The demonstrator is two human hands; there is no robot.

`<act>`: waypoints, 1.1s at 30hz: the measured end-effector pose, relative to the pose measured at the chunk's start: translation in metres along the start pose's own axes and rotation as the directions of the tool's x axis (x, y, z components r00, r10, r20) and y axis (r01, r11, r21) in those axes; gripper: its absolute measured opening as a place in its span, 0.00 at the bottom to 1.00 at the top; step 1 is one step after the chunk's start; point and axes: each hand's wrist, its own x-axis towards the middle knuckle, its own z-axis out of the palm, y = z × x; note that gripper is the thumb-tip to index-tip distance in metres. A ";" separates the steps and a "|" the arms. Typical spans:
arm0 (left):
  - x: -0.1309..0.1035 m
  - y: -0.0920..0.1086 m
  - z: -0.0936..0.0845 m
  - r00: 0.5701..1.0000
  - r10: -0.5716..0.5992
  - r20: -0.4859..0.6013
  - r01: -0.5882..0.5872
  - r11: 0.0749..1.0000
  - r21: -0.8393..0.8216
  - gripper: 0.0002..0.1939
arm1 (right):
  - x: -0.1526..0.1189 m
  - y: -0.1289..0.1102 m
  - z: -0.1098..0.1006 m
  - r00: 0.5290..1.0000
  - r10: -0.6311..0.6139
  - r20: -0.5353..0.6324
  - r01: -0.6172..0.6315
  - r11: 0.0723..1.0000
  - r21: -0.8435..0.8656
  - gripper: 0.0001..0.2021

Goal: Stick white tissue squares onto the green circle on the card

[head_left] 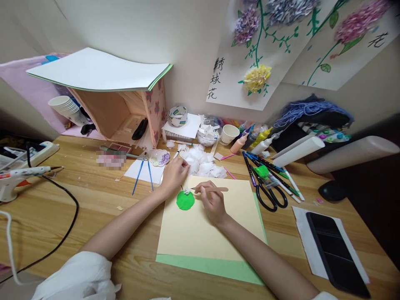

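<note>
Nearest you, a green sheet (215, 268) sticks out from under a cream sheet (209, 239), both flat on the wooden table (134, 246). They look like light, fairly stiff paper or card, likely to slide if nudged; best held down or lifted by a bare edge.

Your right hand (214, 206) pinches a slim brown stick (218, 189) between thumb and fingers, like a pen, its tip at a white tuft (187, 192). Stick looks light and rigid; take it near the tip for control.

The tuft sits on the upper part of a green disc (185, 201), left of centre toward the top of the cream sheet. Tuft is probably thin paper: almost weightless, easy to crush or tear, so touch it lightly by its outer edge. Can't tell if the disc is paper, paint or clay; treat it as soft and keep your grip off its face.

Your left hand (175, 170) is just beyond the disc, fingers curled in; can't tell whether they hold anything. Close by, a heap of white paper scraps (198, 160) looks flimsy and loose; lift one piece by a corner. Behind it, a clear bowl (208, 131) has more scraps.
</note>
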 end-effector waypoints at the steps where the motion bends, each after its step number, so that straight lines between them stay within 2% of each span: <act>1: 0.000 0.001 -0.001 1.000 0.007 -0.007 -0.007 1.000 -0.028 0.06 | 0.000 0.000 0.000 1.000 -0.004 -0.003 0.004 1.000 0.007 0.11; 6: -0.004 -0.004 -0.012 0.998 0.050 -0.046 -0.056 0.990 -0.131 0.08 | 0.000 0.000 0.000 1.000 -0.003 -0.014 0.003 0.999 0.038 0.11; 13: 0.002 -0.015 -0.020 0.990 0.096 -0.103 -0.102 0.994 -0.049 0.10 | -0.001 0.001 0.000 0.999 0.040 0.011 -0.040 0.998 0.041 0.11; 17: 0.004 -0.013 -0.024 0.991 0.039 -0.129 -0.064 0.979 -0.196 0.11 | -0.001 0.001 0.000 0.999 0.040 0.013 -0.041 0.998 0.053 0.11; 21: 0.004 -0.011 -0.028 0.982 0.012 -0.189 -0.042 0.987 -0.156 0.10 | 0.000 0.001 0.000 0.999 0.028 0.022 -0.029 0.998 0.047 0.11; 25: 0.004 -0.015 -0.027 0.990 -0.015 -0.142 -0.014 0.979 -0.203 0.11 | 0.000 0.001 0.000 1.000 0.018 0.019 -0.020 0.998 0.064 0.11; 29: 0.006 -0.023 -0.022 0.994 -0.022 -0.105 0.008 0.991 -0.131 0.12 | 0.000 -0.001 0.000 1.000 0.019 0.021 -0.020 0.998 0.056 0.12; 33: 0.016 -0.031 -0.013 1.000 -0.012 -0.003 0.012 0.995 -0.095 0.15 | 0.000 0.000 0.000 0.999 0.024 0.022 -0.025 0.998 0.057 0.11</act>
